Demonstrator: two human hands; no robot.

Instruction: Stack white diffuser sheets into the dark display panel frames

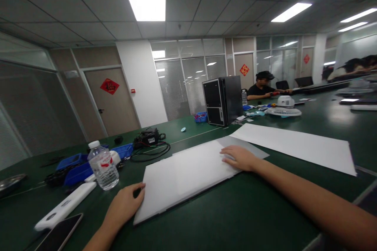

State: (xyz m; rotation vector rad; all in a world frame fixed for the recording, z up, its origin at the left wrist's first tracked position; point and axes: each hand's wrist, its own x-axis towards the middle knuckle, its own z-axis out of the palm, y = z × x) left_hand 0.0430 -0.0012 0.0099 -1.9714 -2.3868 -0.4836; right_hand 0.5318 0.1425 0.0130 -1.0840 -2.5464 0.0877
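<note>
Left hand point(125, 204) and right hand point(238, 158) at opposite ends of the white sheets point(179, 178)

Nearest, a phone point(60, 235) lies left of the white sheets on the green table point(212, 215); a long white device point(66, 206) lies next to it, also left of the sheets; the white sheets themselves lie flat in front of the person, their edges slightly uneven; at their left edge the left hand is curled, thumb and forefinger bent around a small gap, fingertips at the rim; whether it pinches that rim I cannot tell; the right hand lies palm down on their right part, fingers extended and thumb apart, with nothing clasped; a greyish sheet point(253, 147) shows at their right end.

Beyond their left edge stands a water bottle point(103, 168), with blue trays point(78, 173) further left; behind the sheets lies a black adapter point(150, 137) with a looped cable; to their right lies a larger white sheet point(294, 147); farther behind them stand a computer tower point(231, 100), a blue basket point(201, 117) just beside it, and a white fan point(284, 111); beyond, a person in a black cap point(265, 75) sits at the table.
</note>
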